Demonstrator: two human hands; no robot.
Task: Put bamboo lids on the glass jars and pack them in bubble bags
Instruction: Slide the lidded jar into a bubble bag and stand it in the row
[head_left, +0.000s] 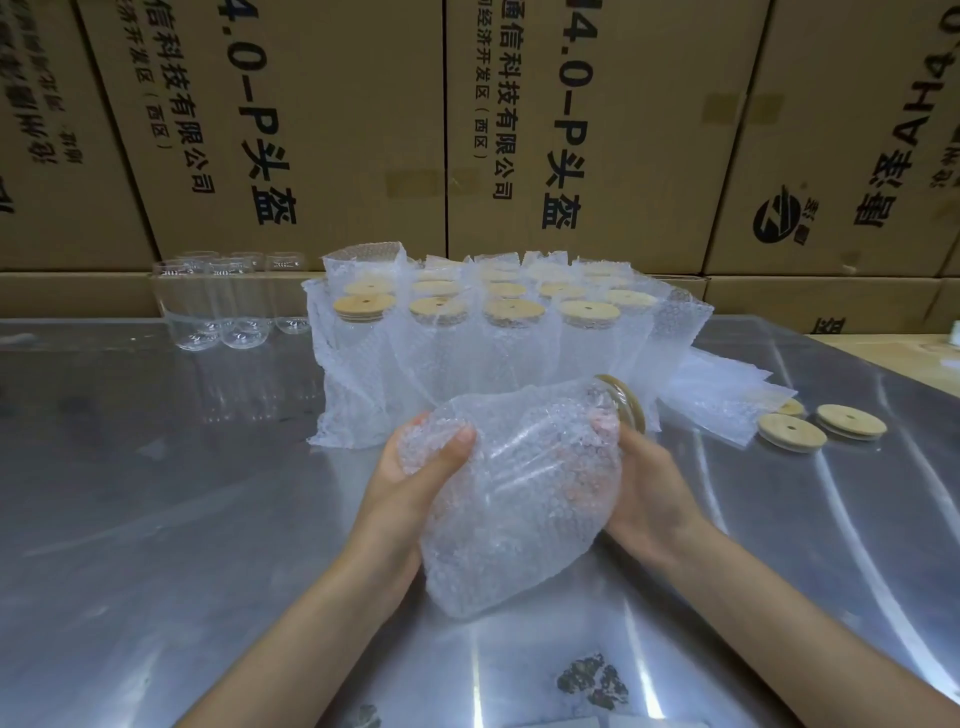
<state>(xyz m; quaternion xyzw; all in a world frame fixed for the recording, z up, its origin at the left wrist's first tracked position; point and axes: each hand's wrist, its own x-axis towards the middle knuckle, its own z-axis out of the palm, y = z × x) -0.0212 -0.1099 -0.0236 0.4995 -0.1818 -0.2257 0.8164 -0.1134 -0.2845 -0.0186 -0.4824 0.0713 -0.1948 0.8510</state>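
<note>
Above the shiny table (156, 467), in front of the packed rows, a bubble bag (514, 499) holds a lidded glass jar (618, 402), tilted with its lid up and to the right. The left hand (421, 467) grips the bag's upper left; the right hand (644, 483) grips the lid end. The jar looks hard, breakable and slippery inside soft film (best gripped round its body, not loose plastic).

A reflective metal table (156, 493) fills the foreground, streaked with bright glare. Behind it, large cardboard boxes (311, 130) printed with black Chinese characters are stacked as a wall. A lower row of boxes (821, 304) is seen at the table's far edge.
</note>
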